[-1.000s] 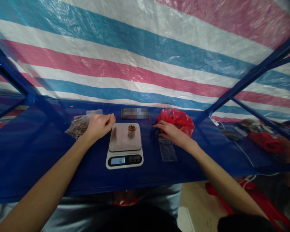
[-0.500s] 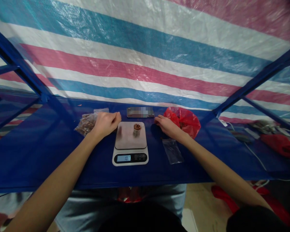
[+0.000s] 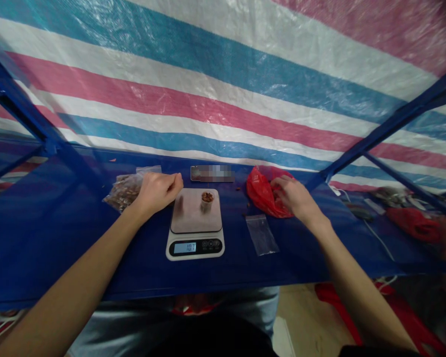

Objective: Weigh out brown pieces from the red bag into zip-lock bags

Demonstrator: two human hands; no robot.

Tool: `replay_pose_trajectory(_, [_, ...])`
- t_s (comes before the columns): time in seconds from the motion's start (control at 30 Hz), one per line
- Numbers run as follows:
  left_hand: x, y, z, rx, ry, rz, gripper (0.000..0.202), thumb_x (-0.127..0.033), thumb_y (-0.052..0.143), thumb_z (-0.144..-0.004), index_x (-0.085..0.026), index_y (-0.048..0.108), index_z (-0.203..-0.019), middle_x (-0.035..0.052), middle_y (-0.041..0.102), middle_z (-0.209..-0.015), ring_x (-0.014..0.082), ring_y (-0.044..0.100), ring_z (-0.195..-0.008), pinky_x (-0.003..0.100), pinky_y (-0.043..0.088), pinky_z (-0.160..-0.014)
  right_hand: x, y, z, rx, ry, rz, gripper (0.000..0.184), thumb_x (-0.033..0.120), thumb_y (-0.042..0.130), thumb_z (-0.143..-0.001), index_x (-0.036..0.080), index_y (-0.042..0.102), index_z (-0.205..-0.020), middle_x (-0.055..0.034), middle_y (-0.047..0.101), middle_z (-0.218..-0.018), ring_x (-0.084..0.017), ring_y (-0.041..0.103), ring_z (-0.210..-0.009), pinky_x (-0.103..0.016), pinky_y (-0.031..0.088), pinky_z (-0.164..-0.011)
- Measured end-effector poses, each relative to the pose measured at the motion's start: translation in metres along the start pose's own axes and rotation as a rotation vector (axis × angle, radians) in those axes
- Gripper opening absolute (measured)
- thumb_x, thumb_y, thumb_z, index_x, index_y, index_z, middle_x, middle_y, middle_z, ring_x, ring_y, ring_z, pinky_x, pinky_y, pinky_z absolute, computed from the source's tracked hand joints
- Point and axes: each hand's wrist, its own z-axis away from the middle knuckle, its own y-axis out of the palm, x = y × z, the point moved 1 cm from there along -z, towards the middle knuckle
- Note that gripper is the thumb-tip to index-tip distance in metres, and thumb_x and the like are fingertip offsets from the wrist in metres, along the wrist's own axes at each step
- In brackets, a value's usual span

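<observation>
A white digital kitchen scale (image 3: 195, 224) lies on the blue table, its display reading about 10.7. On its plate stands a small cup (image 3: 206, 204) filled with brown bits that look like dried pieces or beans. My left hand (image 3: 158, 189) rests at the scale's left edge with curled fingers; its palm is hidden. Behind that hand is a clear zip bag of brown pieces (image 3: 121, 192). My right hand (image 3: 290, 195) is at the mouth of a red plastic bag (image 3: 258, 191), its fingertips partly inside and blurred. A flat, clear zip bag (image 3: 262, 234) lies right of the scale.
A phone-like dark device (image 3: 212, 173) lies behind the scale. A few brown crumbs (image 3: 238, 188) are scattered near the red bag. Blue metal frame bars (image 3: 357, 153) stand at both sides, with a striped plastic sheet (image 3: 208, 109) behind. Another red bag (image 3: 412, 223) is at far right.
My right hand has moved right, from the bare table beside the red bag to the bag's opening. My left hand keeps its place by the scale. The view has shifted slightly.
</observation>
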Motion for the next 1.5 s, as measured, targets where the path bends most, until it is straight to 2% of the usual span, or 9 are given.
replay_pose_trajectory(0.17, [-0.002, -0.003, 0.000, -0.006, 0.026, -0.009, 0.049, -0.034, 0.044, -0.099, -0.017, 0.065, -0.059, 0.0031, 0.062, -0.049, 0.0140, 0.055, -0.044, 0.026, 0.040, -0.051, 0.035, 0.032, 0.015, 0.088, -0.191, -0.103, 0.024, 0.012, 0.052, -0.100, 0.019, 0.068, -0.115, -0.0099, 0.067, -0.108, -0.023, 0.068, -0.093, -0.030, 0.050, -0.078])
replay_pose_trajectory(0.33, [-0.002, -0.006, -0.001, -0.014, 0.032, -0.024, 0.049, -0.033, 0.044, -0.099, -0.018, 0.065, -0.058, 0.0031, 0.062, -0.048, 0.0137, 0.055, -0.043, 0.026, 0.039, -0.049, 0.052, 0.043, 0.013, 0.158, -0.275, -0.131, 0.020, 0.009, 0.052, -0.098, 0.018, 0.069, -0.094, -0.0082, 0.067, -0.095, -0.022, 0.066, -0.091, -0.031, 0.051, -0.080])
replay_pose_trajectory(0.57, [-0.003, -0.008, -0.002, 0.026, 0.012, -0.017, 0.047, -0.032, 0.044, -0.099, -0.018, 0.066, -0.059, 0.0038, 0.064, -0.050, 0.0141, 0.056, -0.045, 0.026, 0.038, -0.050, 0.018, 0.008, 0.021, -0.214, -0.082, -0.318, 0.018, 0.015, 0.055, -0.098, 0.019, 0.072, -0.095, -0.0088, 0.074, -0.095, -0.024, 0.071, -0.088, -0.035, 0.053, -0.083])
replay_pose_trajectory(0.77, [-0.007, -0.007, -0.002, 0.056, 0.007, -0.001, 0.045, -0.033, 0.046, -0.098, -0.018, 0.065, -0.059, 0.0041, 0.064, -0.052, 0.0151, 0.058, -0.047, 0.026, 0.040, -0.051, 0.032, 0.031, 0.037, 0.093, -0.215, -0.310, 0.022, 0.016, 0.057, -0.100, 0.020, 0.072, -0.115, -0.0096, 0.072, -0.109, -0.024, 0.071, -0.097, -0.033, 0.054, -0.085])
replay_pose_trajectory(0.87, [-0.007, -0.007, -0.002, 0.063, 0.001, 0.004, 0.046, -0.033, 0.044, -0.098, -0.019, 0.065, -0.060, 0.0038, 0.064, -0.053, 0.0152, 0.058, -0.048, 0.026, 0.042, -0.053, 0.044, 0.041, 0.035, 0.106, -0.200, -0.221, 0.022, 0.014, 0.052, -0.101, 0.019, 0.073, -0.102, -0.0092, 0.070, -0.100, -0.023, 0.070, -0.090, -0.033, 0.054, -0.081])
replay_pose_trajectory(0.97, [-0.006, -0.008, -0.002, 0.065, -0.017, -0.012, 0.046, -0.034, 0.044, -0.099, -0.019, 0.066, -0.061, 0.0039, 0.064, -0.052, 0.0154, 0.059, -0.049, 0.026, 0.042, -0.053, 0.042, 0.034, 0.028, 0.027, -0.199, -0.249, 0.024, 0.014, 0.050, -0.102, 0.019, 0.072, -0.095, -0.0081, 0.070, -0.095, -0.023, 0.069, -0.087, -0.032, 0.052, -0.078])
replay_pose_trajectory(1.1, [-0.004, -0.008, -0.002, 0.064, -0.027, -0.040, 0.048, -0.034, 0.042, -0.099, -0.018, 0.068, -0.061, 0.0051, 0.065, -0.053, 0.0157, 0.059, -0.050, 0.026, 0.042, -0.053, 0.019, 0.009, 0.021, -0.245, -0.091, -0.329, 0.017, 0.016, 0.056, -0.097, 0.020, 0.072, -0.093, -0.0081, 0.073, -0.095, -0.024, 0.071, -0.087, -0.035, 0.054, -0.082])
replay_pose_trajectory(1.2, [-0.005, -0.007, -0.002, 0.053, 0.000, -0.028, 0.048, -0.034, 0.043, -0.099, -0.019, 0.067, -0.060, 0.0051, 0.064, -0.053, 0.0158, 0.058, -0.048, 0.027, 0.041, -0.052, 0.013, 0.001, 0.021, -0.292, -0.025, -0.259, 0.019, 0.016, 0.056, -0.095, 0.020, 0.074, -0.096, -0.0114, 0.075, -0.101, -0.029, 0.071, -0.095, -0.043, 0.055, -0.091])
replay_pose_trajectory(1.5, [-0.006, -0.004, -0.001, 0.036, 0.024, -0.002, 0.048, -0.034, 0.044, -0.099, -0.019, 0.065, -0.059, 0.0041, 0.064, -0.051, 0.0158, 0.057, -0.047, 0.027, 0.041, -0.050, 0.077, 0.045, 0.036, 0.147, -0.261, -0.382, 0.020, 0.012, 0.054, -0.100, 0.020, 0.071, -0.106, -0.0087, 0.068, -0.104, -0.021, 0.069, -0.092, -0.032, 0.055, -0.083])
